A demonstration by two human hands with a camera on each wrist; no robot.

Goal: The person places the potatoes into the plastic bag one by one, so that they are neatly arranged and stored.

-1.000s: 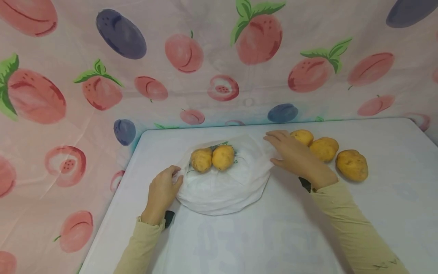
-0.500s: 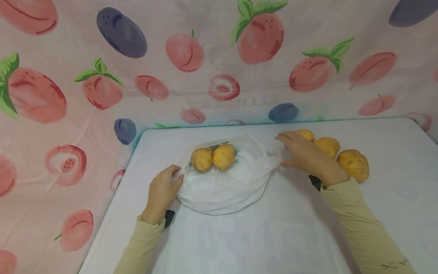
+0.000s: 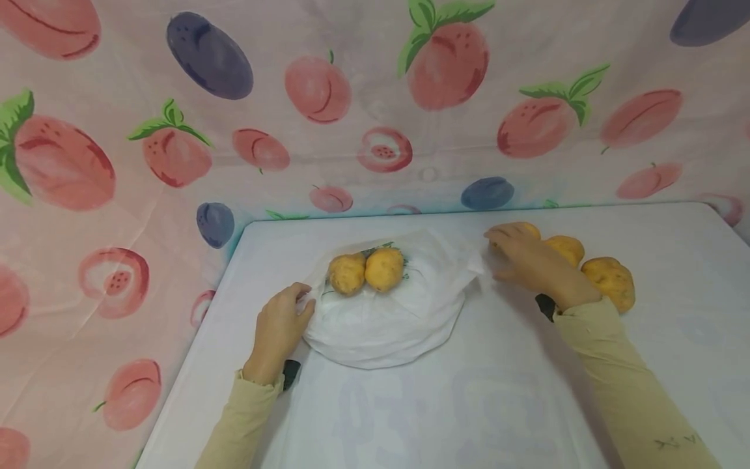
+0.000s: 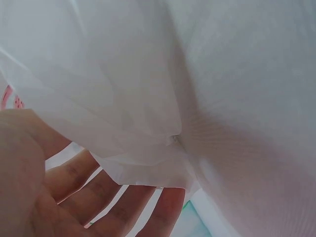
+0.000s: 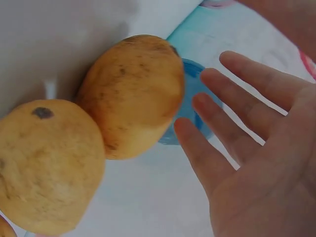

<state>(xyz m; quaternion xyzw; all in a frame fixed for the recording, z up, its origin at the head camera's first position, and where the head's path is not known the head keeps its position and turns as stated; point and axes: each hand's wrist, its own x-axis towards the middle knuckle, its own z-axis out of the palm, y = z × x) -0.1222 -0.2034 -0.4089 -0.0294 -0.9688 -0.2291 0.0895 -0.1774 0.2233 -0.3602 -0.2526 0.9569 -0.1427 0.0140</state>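
Beside potatoes point(image 3: 383, 270), unreadable green print point(image 3: 368, 251), white bag point(image 3: 381, 329)

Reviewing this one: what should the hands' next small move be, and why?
Probably ease the right hand onto the nearest loose potato and close around it: the fingers are spread beside that potato, holding nothing. The left hand is at the edge of the white bag, where two potatoes already lie, so adding another seems sensible.

kind of place unclear, a white table point(image 3: 691, 378), pink fruit-printed cloth point(image 3: 351, 32) behind it and along its left side
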